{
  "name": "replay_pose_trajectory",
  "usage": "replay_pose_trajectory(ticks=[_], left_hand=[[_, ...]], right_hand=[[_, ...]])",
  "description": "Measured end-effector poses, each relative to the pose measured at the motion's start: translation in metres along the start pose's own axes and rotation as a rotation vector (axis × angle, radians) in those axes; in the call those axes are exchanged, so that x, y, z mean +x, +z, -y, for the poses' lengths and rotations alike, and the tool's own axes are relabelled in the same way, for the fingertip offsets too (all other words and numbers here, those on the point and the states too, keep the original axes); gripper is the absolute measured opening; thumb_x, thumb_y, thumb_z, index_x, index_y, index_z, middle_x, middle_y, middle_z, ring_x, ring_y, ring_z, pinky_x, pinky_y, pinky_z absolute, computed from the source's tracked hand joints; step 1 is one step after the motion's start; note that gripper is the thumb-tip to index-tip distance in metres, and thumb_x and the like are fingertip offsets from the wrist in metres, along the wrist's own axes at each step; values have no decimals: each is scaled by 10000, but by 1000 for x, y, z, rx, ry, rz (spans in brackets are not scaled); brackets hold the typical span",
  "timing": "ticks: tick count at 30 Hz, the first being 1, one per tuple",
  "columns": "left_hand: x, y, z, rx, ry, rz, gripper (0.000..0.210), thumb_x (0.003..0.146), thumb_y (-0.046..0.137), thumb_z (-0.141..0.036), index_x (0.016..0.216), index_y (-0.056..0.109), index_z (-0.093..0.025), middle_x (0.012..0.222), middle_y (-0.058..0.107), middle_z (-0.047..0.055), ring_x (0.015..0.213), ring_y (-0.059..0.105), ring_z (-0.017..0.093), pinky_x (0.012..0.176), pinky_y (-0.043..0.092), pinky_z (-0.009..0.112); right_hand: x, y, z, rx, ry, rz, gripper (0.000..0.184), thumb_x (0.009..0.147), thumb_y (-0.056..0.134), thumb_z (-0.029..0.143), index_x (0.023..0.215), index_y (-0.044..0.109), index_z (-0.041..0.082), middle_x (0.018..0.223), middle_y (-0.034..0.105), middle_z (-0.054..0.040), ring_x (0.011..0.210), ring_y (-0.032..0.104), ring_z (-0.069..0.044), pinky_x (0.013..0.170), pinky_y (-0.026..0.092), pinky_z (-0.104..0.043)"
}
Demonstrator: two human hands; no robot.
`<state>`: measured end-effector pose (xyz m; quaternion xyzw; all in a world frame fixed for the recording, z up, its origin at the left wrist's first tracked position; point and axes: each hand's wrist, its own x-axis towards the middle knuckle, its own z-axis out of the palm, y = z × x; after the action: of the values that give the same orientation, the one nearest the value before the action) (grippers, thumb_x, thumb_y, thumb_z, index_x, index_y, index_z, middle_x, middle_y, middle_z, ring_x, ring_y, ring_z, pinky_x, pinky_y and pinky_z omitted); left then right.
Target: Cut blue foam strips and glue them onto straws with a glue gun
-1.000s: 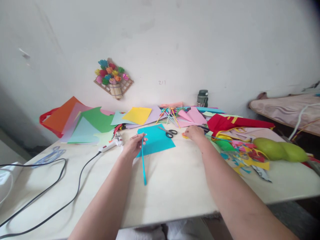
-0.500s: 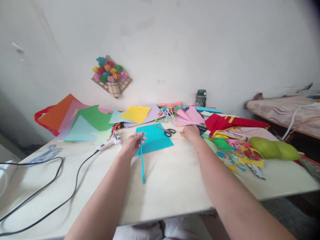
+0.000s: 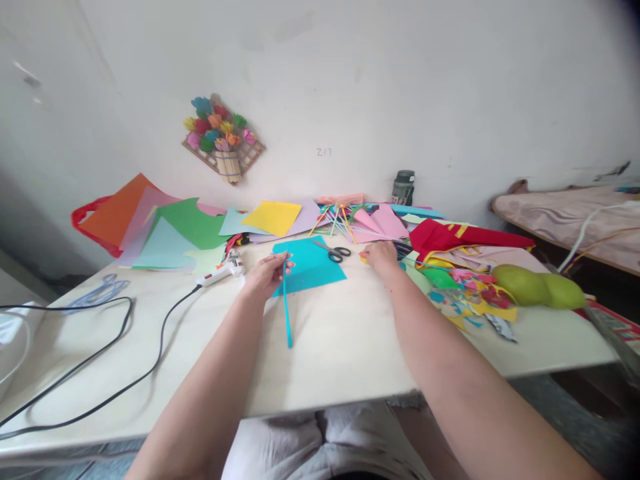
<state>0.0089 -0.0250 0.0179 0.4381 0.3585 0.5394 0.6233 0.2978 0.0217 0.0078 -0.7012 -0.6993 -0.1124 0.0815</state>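
Strip (image 3: 287, 313) in left fingers (image 3: 273, 264), top indistinct

Room: looks like a home craft space
Wall (image 3: 350, 87): decorated with flower ornament (image 3: 220, 137)
Table (image 3: 340, 353): spread with coloured papers (image 3: 273, 218), scissors (image 3: 331, 251)
Bed-like surface (image 3: 570, 213): seen at right

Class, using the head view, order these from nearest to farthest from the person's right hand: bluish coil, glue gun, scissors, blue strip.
From the right hand:
1. Scissors: just to its left.
2. Blue strip: in the left hand.
3. Glue gun: left of that hand.
4. Bluish coil: farther left.
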Motion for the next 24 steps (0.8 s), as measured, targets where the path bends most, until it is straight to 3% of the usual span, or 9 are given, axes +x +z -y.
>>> replay_pose_trajectory(ticks=[5, 9, 19, 24], left_hand=[[2, -2, 1, -4, 6, 2, 172, 683, 600, -212, 813, 570, -102, 606, 586, 23, 451, 501, 47, 322, 282, 122], [2, -2, 1, -4, -2, -3, 179, 682, 605, -219, 811, 566, -102, 602, 582, 21, 442, 495, 47, 319, 280, 124], [3, -3, 2, 16, -2, 0, 190, 682, 607, -244, 816, 565, -116, 614, 585, 23, 449, 504, 54, 327, 296, 129], [4, -3, 3, 25, -14, -6, 210, 665, 624, -246, 822, 569, -118, 619, 588, 17, 450, 508, 52, 330, 302, 132]], right_hand=[[1, -1, -6, 54, 21, -25, 274, 791, 447, 283, 988, 635, 249, 962, 639, -72, 890, 552, -197, 740, 337, -281], [0, -4, -8, 56, 3, -44, 264, 773, 468, 281, 969, 643, 258, 971, 638, -63, 925, 540, -203, 769, 338, -289], [-1, 0, 7, 45, 68, -26, 376, 735, 465, 437, 880, 661, 151, 919, 630, -141, 931, 530, -265, 786, 345, -357], [0, 4, 15, 40, 121, -61, 341, 742, 462, 325, 941, 636, 111, 921, 615, -177, 944, 522, -280, 777, 357, -363]])
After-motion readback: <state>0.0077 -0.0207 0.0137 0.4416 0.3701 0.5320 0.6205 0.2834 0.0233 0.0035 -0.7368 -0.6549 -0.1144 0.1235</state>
